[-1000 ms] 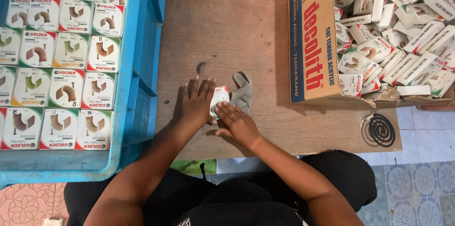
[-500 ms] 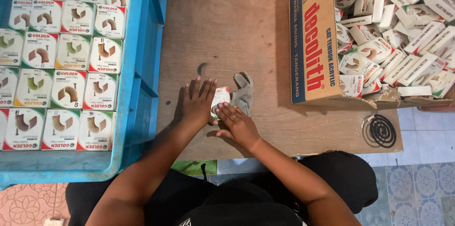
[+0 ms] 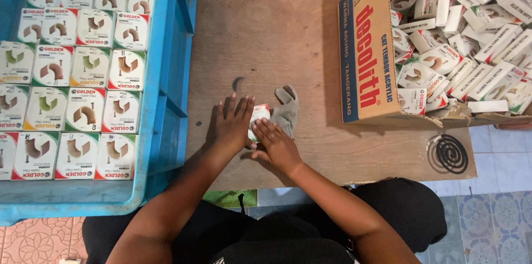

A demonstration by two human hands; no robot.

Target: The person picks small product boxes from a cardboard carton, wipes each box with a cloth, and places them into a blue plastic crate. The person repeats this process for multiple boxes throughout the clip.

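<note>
1. Head view, looking straight down onto a brown wooden table (image 3: 288, 31) with both bare hands meeting near the front edge.
2. Left hand (image 3: 233, 122) lying flat with fingers spread and pointing away from the body, palm down, side pressed against a small white box (image 3: 258, 117). Not wrapped around anything, just laid open beside and partly over it.
3. Right hand (image 3: 275, 143) curled loosely, fingertips on the near end of that same small white box. Looks like a light pinch rather than a full fist; honestly can't tell how firmly clamped, since the fingers hide the underside.
4. Small white box itself sitting on the table between the two hands, mostly covered, only the top with a bit of red trim showing.
5. Grey work glove (image 3: 287, 111) lying on the table just right of the box, touching or nearly touching the right hand's knuckles.
6. Blue plastic crate (image 3: 172, 75) off to the left, packed with neat rows of similar white boxes, all face up.
7. Open cardboard carton (image 3: 368, 59) on the right, filled with a loose jumble of the same sort of white boxes, well apart from the hands.
8. Dark spiral coil (image 3: 451, 153) resting on the table's front right corner, near the carton.
9. Tiled floor visible past the table edge, dark clothing below.
</note>
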